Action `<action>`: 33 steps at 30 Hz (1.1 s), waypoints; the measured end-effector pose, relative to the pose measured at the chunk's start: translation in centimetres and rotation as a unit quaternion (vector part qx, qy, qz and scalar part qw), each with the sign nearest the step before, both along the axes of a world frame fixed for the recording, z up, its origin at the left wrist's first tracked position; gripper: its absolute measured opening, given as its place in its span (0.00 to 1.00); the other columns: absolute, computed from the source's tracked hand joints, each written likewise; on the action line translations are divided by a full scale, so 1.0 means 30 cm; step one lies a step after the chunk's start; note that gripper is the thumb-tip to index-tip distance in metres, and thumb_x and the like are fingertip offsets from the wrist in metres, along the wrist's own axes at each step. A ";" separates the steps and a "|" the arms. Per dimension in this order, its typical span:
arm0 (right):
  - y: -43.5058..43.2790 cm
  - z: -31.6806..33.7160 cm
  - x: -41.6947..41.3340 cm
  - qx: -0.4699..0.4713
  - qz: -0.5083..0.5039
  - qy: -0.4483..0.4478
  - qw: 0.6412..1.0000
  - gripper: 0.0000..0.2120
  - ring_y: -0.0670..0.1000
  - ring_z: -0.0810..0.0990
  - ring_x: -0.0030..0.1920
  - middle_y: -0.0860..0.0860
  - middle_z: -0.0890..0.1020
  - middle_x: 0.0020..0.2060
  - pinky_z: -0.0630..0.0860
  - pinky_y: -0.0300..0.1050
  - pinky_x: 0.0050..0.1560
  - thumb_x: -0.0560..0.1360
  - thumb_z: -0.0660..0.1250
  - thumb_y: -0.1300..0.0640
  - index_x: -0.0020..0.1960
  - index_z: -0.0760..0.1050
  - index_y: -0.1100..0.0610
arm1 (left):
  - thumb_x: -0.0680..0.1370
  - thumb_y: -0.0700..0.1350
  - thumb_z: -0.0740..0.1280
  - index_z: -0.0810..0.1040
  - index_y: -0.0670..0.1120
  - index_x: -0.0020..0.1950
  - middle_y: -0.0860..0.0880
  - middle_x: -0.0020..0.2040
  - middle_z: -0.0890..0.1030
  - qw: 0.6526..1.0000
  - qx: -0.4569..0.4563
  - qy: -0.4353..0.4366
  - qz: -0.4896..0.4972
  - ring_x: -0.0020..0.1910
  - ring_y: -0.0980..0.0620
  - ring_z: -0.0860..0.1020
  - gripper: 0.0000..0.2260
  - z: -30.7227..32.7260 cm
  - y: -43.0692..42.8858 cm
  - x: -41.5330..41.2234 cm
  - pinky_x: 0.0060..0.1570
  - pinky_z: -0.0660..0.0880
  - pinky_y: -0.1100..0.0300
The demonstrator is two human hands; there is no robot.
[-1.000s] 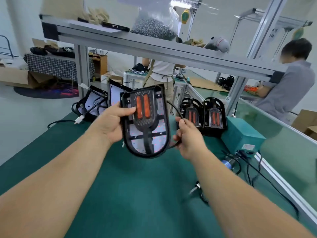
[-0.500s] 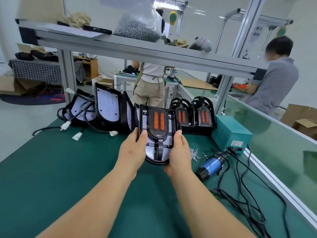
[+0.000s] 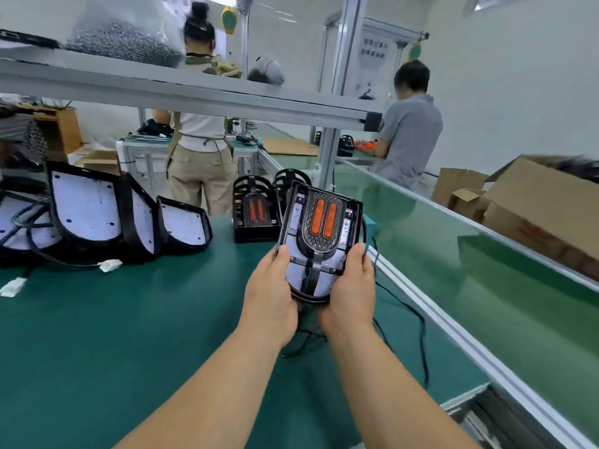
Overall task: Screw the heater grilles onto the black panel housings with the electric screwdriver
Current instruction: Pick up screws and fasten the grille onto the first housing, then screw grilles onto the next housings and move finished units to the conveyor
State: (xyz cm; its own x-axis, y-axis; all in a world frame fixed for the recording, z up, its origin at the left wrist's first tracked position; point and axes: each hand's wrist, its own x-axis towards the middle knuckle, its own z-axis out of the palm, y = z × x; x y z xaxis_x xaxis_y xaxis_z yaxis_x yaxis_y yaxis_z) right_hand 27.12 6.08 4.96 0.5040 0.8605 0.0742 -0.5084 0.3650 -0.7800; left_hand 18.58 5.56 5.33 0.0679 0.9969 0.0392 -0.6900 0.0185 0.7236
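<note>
My left hand (image 3: pixel 270 296) and right hand (image 3: pixel 351 293) grip the black panel housing with orange-slotted grille (image 3: pixel 319 241) by its near edges, over the green surface (image 3: pixel 129 319), right side. The grille looks seated, so I'd lay it flat.

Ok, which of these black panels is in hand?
The nearest grilled panel, gripped at its lower sides by the left hand and right hand. The white-faced panels at left and the grilled pair behind rest on the green mat, untouched.

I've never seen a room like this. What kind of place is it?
Probably a factory assembly line: a long green-matted workbench, matching black heater panels with orange elements, and other workers at benches behind.
</note>
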 end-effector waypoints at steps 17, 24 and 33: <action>-0.561 -0.027 0.792 -0.086 -0.366 0.053 0.925 0.13 0.60 0.84 0.52 0.52 0.87 0.48 0.78 0.68 0.57 0.84 0.57 0.47 0.52 0.77 0.53 | 0.84 0.40 0.56 0.80 0.45 0.63 0.46 0.55 0.85 0.919 -0.017 0.109 -0.379 0.55 0.50 0.83 0.14 -0.034 -0.334 0.849 0.49 0.80 0.57; -0.722 -0.091 0.918 -0.208 -0.436 0.076 0.872 0.15 0.63 0.79 0.59 0.58 0.81 0.58 0.75 0.65 0.63 0.83 0.56 0.45 0.57 0.76 0.54 | 0.83 0.38 0.58 0.83 0.41 0.55 0.42 0.50 0.86 0.880 -0.029 0.173 -0.442 0.49 0.46 0.85 0.13 -0.079 -0.465 1.001 0.43 0.82 0.56; -0.832 -0.138 1.038 -0.275 -0.508 0.132 0.805 0.20 0.57 0.74 0.55 0.62 0.72 0.69 0.66 0.43 0.43 0.82 0.52 0.66 0.73 0.65 0.67 | 0.84 0.43 0.55 0.72 0.48 0.74 0.47 0.71 0.75 0.799 0.078 0.403 -0.440 0.69 0.46 0.72 0.19 -0.131 -0.526 1.104 0.72 0.67 0.48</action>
State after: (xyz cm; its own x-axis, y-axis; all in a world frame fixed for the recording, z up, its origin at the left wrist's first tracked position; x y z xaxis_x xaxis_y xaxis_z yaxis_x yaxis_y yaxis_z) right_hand 58.26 -18.88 0.82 0.9043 -0.1410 -0.4029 -0.3399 0.3328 -0.8796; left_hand 51.71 -10.22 1.39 0.8056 0.5360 -0.2524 0.2320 0.1065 0.9669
